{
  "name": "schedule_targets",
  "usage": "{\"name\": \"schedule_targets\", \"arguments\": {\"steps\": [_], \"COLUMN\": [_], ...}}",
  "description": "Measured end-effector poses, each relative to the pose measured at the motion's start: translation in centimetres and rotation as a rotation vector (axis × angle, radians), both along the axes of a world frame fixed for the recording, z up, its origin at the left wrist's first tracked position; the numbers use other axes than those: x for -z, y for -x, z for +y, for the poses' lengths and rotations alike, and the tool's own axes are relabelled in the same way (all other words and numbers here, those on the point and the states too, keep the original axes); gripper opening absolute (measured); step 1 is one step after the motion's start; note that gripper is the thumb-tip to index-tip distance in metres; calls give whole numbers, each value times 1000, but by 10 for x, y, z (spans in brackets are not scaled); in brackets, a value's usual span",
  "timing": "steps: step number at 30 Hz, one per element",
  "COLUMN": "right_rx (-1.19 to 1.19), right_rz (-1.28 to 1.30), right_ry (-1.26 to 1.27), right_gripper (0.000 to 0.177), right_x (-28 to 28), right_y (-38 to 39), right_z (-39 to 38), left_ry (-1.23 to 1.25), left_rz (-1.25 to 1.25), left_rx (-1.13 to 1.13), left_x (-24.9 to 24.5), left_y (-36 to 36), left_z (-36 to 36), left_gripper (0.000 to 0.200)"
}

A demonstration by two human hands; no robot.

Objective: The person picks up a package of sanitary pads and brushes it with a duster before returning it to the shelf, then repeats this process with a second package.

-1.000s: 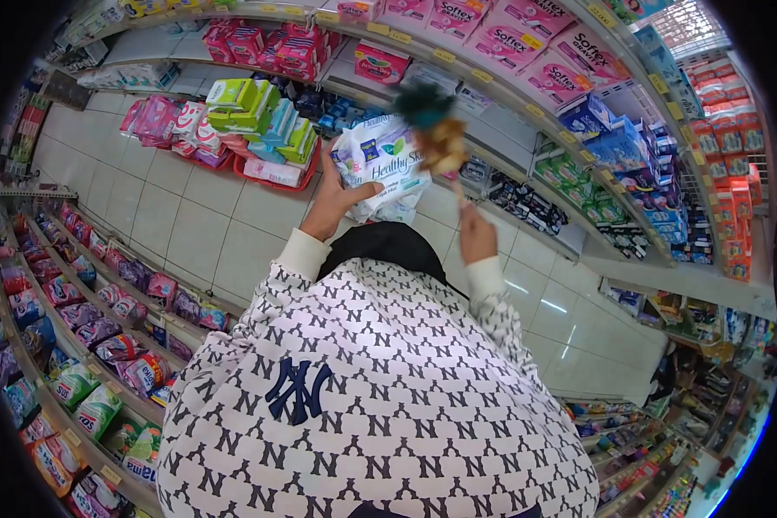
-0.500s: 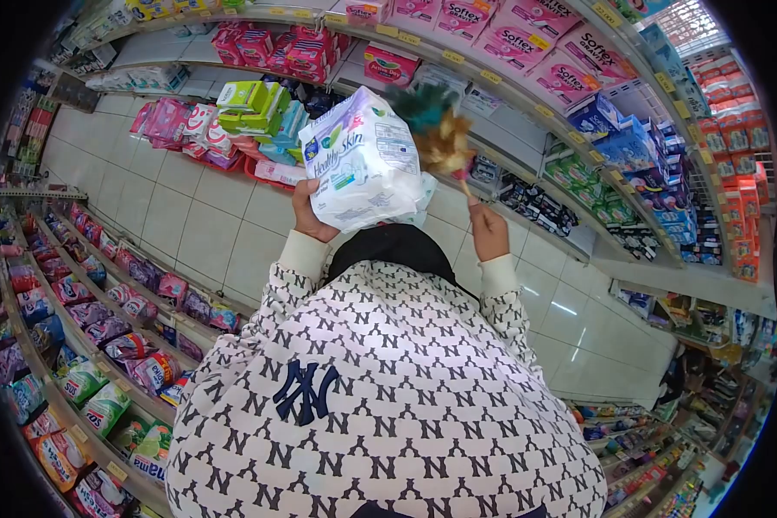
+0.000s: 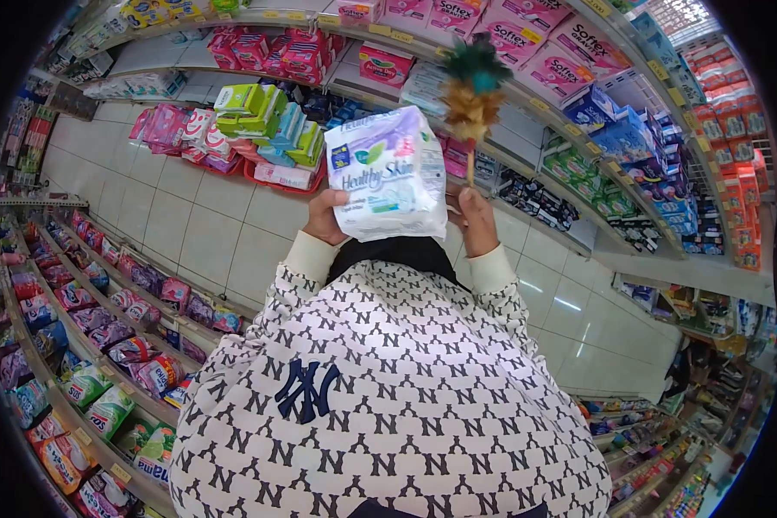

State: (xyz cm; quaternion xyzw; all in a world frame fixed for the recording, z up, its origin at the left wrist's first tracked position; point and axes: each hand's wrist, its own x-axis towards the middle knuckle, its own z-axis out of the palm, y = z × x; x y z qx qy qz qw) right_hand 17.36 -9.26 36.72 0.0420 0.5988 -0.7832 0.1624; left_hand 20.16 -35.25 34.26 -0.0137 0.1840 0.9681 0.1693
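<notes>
In front of me, my left hand [image 3: 326, 216] grips a white and purple "Healthy Skin" pack of sanitary pads [image 3: 380, 181] by its left side, thumb on the front. My right hand [image 3: 476, 220] is at the pack's right edge, its fingers closed round the thin stick of a feather duster [image 3: 472, 112]. The duster points upward, its brown and dark green feathers overlapping the shelf behind. Part of my right fingers is hidden by the pack.
Red baskets [image 3: 312, 183] heaped with green, blue and pink packs stand on the tiled floor [image 3: 224, 216]. Ahead curves a shelf with pink Softex packs [image 3: 509, 39]. Detergent pouches [image 3: 86, 384] fill the left shelf. More shelving with blue boxes [image 3: 626, 134] runs along the right.
The pack has turned its front towards me and shifted slightly right and down. My right hand has come in beside it, and the duster now stands upright instead of slanting left.
</notes>
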Motion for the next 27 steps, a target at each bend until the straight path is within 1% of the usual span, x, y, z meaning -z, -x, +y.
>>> {"name": "schedule_targets", "arguments": {"steps": [1, 2, 3, 4, 5, 6, 7, 8, 9, 12, 14, 15, 16, 17, 19, 20, 21, 22, 24, 25, 27], "right_rx": [-27, -55, -38, 6, 47, 85, 107, 74, 43, -23, -3, -31, -133, -234, -393, -447, -497, -364, -96, -31, -7], "right_rz": [-6, -12, -146, -129, -112, -95, -52, 16, 82, 334, 371, 466, 435, 403, 378, 387, 395, 365, 292, 99, 25], "right_ry": [152, 305, 438, 434, 430, 427, 307, 127, -53, -138, 75, -60, -119, -177, -403, -570, -737, -747, -765, -720, -474], "right_gripper": [36, 39, 40, 41, 42, 43, 29, 31, 33, 36, 40, 46, 45, 44, 41, 40, 38, 38, 37, 40, 39], "right_x": [6, 10, -11, -15, -17, -22, -34, -28, -32, -59, -69, -65, -63, -61, -54, -51, -46, -26, 32, 37, 28], "right_y": [0, 0, -2, -2, 0, 2, 4, 6, 9, -4, -14, -17, -23, -30, -42, -46, -48, -46, -33, -20, -19], "right_z": [-3, -6, -14, -15, -16, -17, -20, -17, -18, -29, -35, -23, -4, 17, 28, 28, 27, 28, 33, 36, 45], "left_ry": [-19, 98, 215, 334, 365, 447, 530, 612, 590, 606, 407, 308, 207, 177, 138, 119, 22, 62, 141, 53, 131], "left_rz": [42, 20, -4, -29, 3, 20, 37, 51, 33, 96, 25, 14, 3, -8, -68, -97, -26, -58, -129, -79, -96], "left_rx": [51, 75, 98, 118, 128, 51, -26, -102, -4, -26, -63, -82, -101, -217, -306, -349, -315, -339, -377, -329, -373], "left_x": [-3, -6, -22, -33, -36, -33, -30, -27, -27, -21, -15, -16, -15, -9, -5, -2, 8, 1, -18, -16, -18], "left_y": [2, 3, 5, 6, 9, 12, 15, 16, 16, 11, 4, 1, -1, -2, -2, -2, -7, -5, -4, -2, 0], "left_z": [4, 9, 17, 23, 23, 22, 18, 15, 8, 15, 12, 9, 7, 6, -1, -5, -8, -10, -10, -11, -10], "left_gripper": [76, 78, 80, 82, 74, 77, 80, 83, 91, 91, 85, 83, 82, 79, 80, 81, 84, 84, 86, 87, 87]}}
